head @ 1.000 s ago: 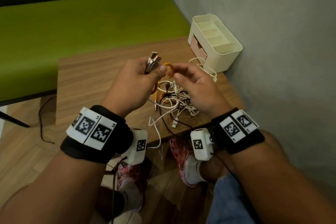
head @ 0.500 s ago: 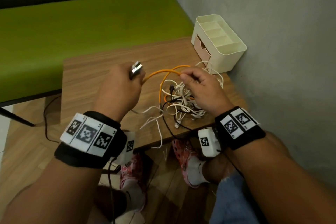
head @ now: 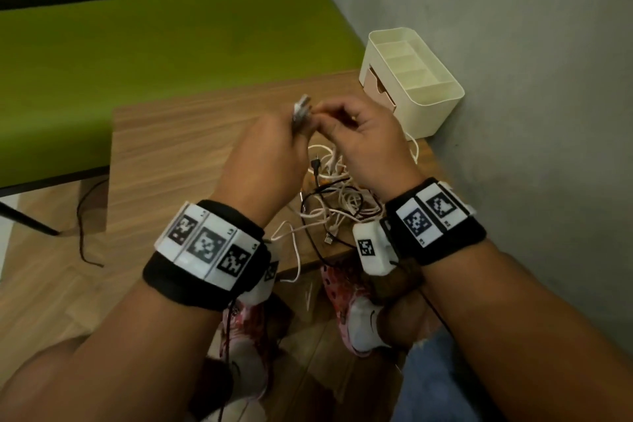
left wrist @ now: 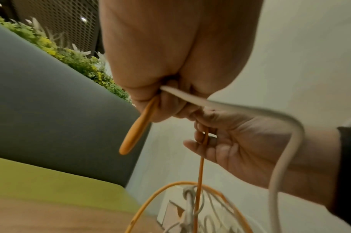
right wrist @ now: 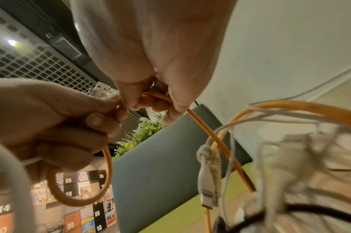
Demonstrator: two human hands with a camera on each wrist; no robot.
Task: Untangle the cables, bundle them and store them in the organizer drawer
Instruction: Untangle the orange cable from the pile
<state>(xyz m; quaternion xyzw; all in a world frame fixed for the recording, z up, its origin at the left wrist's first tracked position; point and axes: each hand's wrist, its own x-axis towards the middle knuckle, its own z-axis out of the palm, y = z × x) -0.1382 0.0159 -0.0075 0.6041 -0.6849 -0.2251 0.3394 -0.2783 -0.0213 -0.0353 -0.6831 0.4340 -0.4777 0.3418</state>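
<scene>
Both hands work above the table: the left hand clenches the plugs and an orange cable loop, while the right hand pinches that cable to feed another coil. Even loops and slow pulls seem wise, since its tail runs into the knotted cables below. The organizer waits at two o'clock, its drawer closed.

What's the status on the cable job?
Left hand grips orange cable loop plus USB plugs. Right hand pinches same cable. Tangle unsorted on table. Organizer untouched.
</scene>
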